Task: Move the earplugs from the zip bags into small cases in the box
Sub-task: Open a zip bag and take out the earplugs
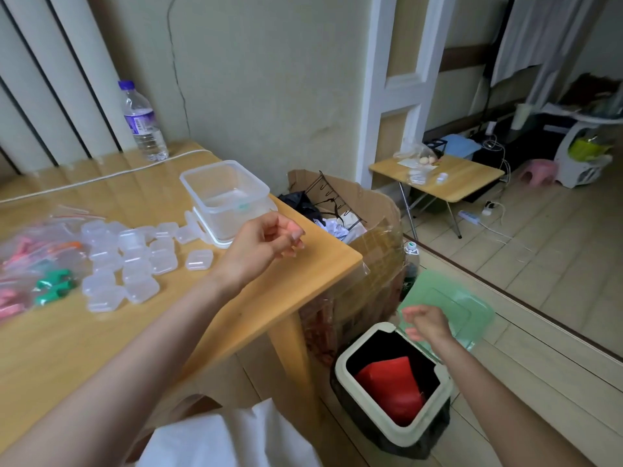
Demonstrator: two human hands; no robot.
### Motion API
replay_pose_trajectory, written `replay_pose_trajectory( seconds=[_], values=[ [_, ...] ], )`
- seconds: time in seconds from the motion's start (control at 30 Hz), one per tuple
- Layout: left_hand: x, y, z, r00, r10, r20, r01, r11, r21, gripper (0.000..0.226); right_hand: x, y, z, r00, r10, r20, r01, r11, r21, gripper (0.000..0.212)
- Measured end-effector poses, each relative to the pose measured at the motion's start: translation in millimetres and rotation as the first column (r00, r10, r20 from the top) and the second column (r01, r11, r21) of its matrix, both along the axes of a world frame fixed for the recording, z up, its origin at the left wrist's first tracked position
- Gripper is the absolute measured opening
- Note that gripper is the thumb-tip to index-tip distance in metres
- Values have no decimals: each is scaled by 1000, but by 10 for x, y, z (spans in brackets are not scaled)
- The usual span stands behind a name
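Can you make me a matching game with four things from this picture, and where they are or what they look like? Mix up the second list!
1 water bottle
2 clear box
3 bin
4 small cases

A bunched beside the zip bags
B lid open, red inside
C upright at the back of the table
D empty, near the table's corner

Pairs: 1-C, 2-D, 3-B, 4-A

Clear plastic zip bags [27,261] holding pink, orange and green pieces are running off the left edge, their contents blurring behind the plastic. Small pale objects [418,175] on the far folding wooden table [472,183] are showing too tiny to identify.
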State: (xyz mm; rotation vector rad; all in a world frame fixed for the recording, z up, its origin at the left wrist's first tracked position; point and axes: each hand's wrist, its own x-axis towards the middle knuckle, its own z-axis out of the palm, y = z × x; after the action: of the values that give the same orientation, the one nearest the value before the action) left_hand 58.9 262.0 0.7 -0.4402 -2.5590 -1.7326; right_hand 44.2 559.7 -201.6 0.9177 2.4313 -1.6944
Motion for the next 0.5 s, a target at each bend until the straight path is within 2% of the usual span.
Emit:
replay_pose_trajectory(
  seconds=[0.1,0.23,0.5],
  values=[
    [11,-23,22,1000,-13,-2,13,1000,4,11,-141,-112,484,982,79,-172,-84,996,-25,14],
    [37,-114,72,1000,-19,-9,19,1000,24,12,-188,-378,1278,904,165,-395,-184,983,-11,14],
    [85,-559,158,999,49,-13,-49,999,1,14,-213,-1194,2141,746,310,-589,-343,937,60,14]
  ],
)
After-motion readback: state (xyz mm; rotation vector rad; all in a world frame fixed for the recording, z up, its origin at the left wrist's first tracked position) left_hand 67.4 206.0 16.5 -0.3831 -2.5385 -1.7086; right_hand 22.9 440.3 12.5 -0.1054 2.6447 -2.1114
